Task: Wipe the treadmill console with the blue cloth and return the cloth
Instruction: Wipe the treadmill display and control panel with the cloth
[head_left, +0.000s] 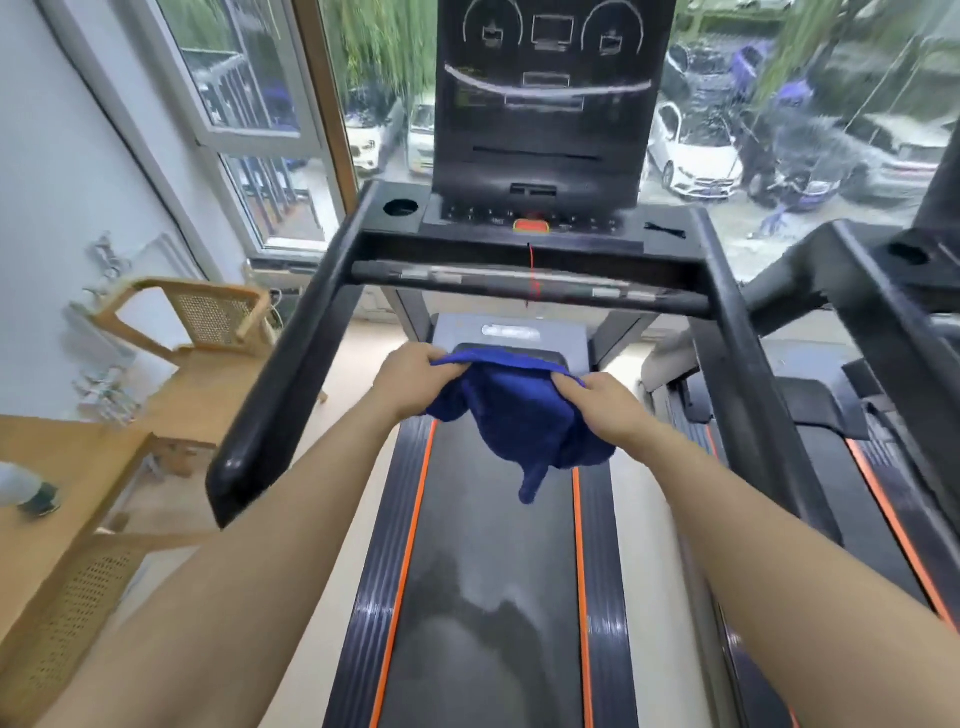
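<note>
Both bare hands grip the crumpled blue terry cloth in the air above the black running belt with its 2 orange stripes. The left hand pinches the cloth's upper left edge; the right hand is clenched on its upper right edge, and 1 corner dangles below. The tall black treadmill console (screen dark) stands well apart ahead, beyond the black crossbar handle. A wicker-backed wooden chair sits at left.
</note>
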